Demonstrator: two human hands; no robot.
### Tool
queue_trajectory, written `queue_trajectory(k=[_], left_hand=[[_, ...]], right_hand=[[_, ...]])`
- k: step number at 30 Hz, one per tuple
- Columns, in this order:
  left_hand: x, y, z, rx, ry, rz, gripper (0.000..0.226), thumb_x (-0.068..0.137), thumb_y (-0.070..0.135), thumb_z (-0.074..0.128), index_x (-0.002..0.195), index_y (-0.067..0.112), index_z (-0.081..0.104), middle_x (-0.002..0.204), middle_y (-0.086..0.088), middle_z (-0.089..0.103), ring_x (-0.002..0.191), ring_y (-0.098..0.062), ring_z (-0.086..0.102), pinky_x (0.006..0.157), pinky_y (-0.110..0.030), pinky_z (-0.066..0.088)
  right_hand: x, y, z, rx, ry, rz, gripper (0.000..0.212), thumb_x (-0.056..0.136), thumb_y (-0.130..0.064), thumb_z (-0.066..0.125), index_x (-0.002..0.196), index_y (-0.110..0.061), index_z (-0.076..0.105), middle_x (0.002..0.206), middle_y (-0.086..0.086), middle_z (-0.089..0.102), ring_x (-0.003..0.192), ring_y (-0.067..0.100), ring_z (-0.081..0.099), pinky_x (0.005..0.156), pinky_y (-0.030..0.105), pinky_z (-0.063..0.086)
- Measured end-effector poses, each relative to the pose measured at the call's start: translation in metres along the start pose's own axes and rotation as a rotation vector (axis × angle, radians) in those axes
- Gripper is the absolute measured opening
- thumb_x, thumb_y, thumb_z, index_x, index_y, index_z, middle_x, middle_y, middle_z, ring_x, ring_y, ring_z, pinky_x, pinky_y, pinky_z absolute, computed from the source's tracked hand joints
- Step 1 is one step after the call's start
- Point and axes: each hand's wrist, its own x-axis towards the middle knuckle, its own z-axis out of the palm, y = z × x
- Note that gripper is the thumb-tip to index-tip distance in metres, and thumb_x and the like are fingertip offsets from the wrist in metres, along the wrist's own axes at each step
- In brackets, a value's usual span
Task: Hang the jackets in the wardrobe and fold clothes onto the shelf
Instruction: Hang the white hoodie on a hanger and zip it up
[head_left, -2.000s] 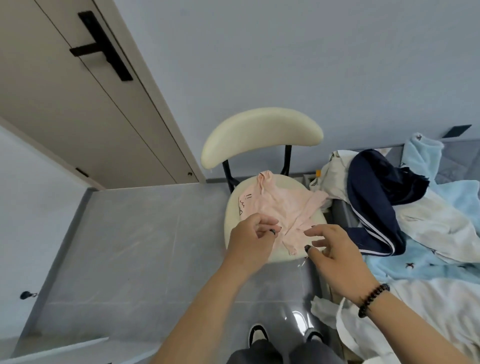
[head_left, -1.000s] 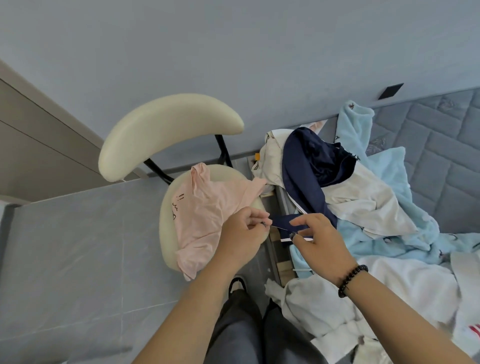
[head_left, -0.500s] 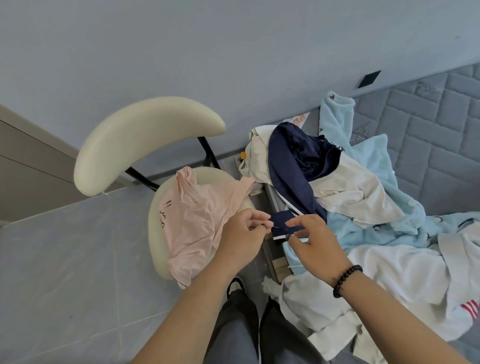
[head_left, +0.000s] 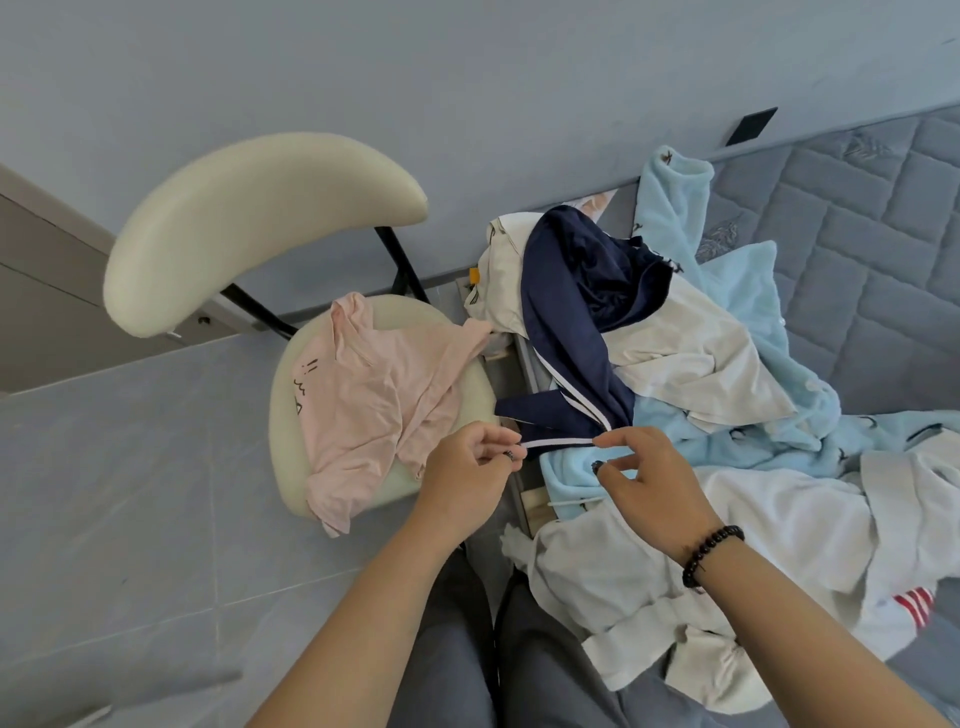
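left hand (head_left: 470, 462) and right hand (head_left: 644, 475) each pinch the navy garment with white stripe trim (head_left: 566, 332) by its hem, likely to lift it from the bed pile; beyond, a crumpled pink t-shirt (head_left: 374, 400) lies on the cream padded chair (head_left: 283, 415).

A pale blue-grey wall (head_left: 467, 78) runs across the far side, with a small black plate (head_left: 750, 126) on it at right. Grey glossy floor tiles (head_left: 130, 467) spread left. A cream chair (head_left: 260, 218) on black struts stands beside a quilted grey mattress (head_left: 857, 249).
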Motion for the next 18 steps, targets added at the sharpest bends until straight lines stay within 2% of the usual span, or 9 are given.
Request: queue_trajectory(k=[3,8,12,15,18], left_hand=[[-0.004,-0.007,0.01,0.004,0.015,-0.004,0.025,0.091,0.002,0.052,0.092,0.024,0.064,0.091,0.007,0.073,0.087,-0.002,0.07,0.08,-0.021,0.052],[-0.027,-0.028,0.032,0.027,-0.008,-0.015,0.024,0.09,0.003,0.053,0.094,0.024,0.065,0.089,0.011,0.073,0.089,-0.003,0.069,0.078,-0.02,0.053],[-0.054,-0.054,0.051,0.042,-0.043,-0.027,0.026,0.089,0.002,0.051,0.092,0.024,0.065,0.089,0.009,0.074,0.088,-0.004,0.07,0.075,-0.02,0.051],[-0.078,-0.071,0.059,0.063,-0.047,-0.007,0.028,0.088,0.0,0.051,0.087,0.025,0.065,0.088,0.007,0.074,0.087,-0.005,0.07,0.075,-0.021,0.051],[-0.111,-0.091,0.065,0.075,-0.054,0.014,0.025,0.088,0.001,0.053,0.088,0.023,0.065,0.088,0.007,0.074,0.087,-0.008,0.07,0.077,-0.021,0.053]], right_hand=[[-0.003,0.017,0.003,-0.012,-0.02,0.012,0.019,0.091,-0.012,0.058,0.107,-0.022,0.059,0.117,-0.005,0.049,0.098,0.012,0.06,0.08,0.018,0.042],[-0.03,0.041,0.015,-0.039,-0.035,0.0,0.024,0.091,-0.012,0.058,0.114,-0.019,0.06,0.115,-0.006,0.049,0.094,0.009,0.058,0.071,0.006,0.039],[-0.063,0.064,0.022,-0.022,-0.001,0.024,0.025,0.09,-0.014,0.058,0.115,-0.02,0.06,0.116,-0.007,0.049,0.095,0.01,0.058,0.076,0.013,0.04],[-0.093,0.085,0.029,-0.011,0.023,0.045,0.024,0.09,-0.015,0.058,0.114,-0.02,0.06,0.115,-0.006,0.049,0.092,0.007,0.057,0.069,0.008,0.038],[-0.131,0.103,0.038,0.007,0.043,0.051,0.023,0.09,-0.015,0.059,0.113,-0.02,0.06,0.115,-0.006,0.049,0.086,-0.001,0.054,0.069,0.01,0.038]])
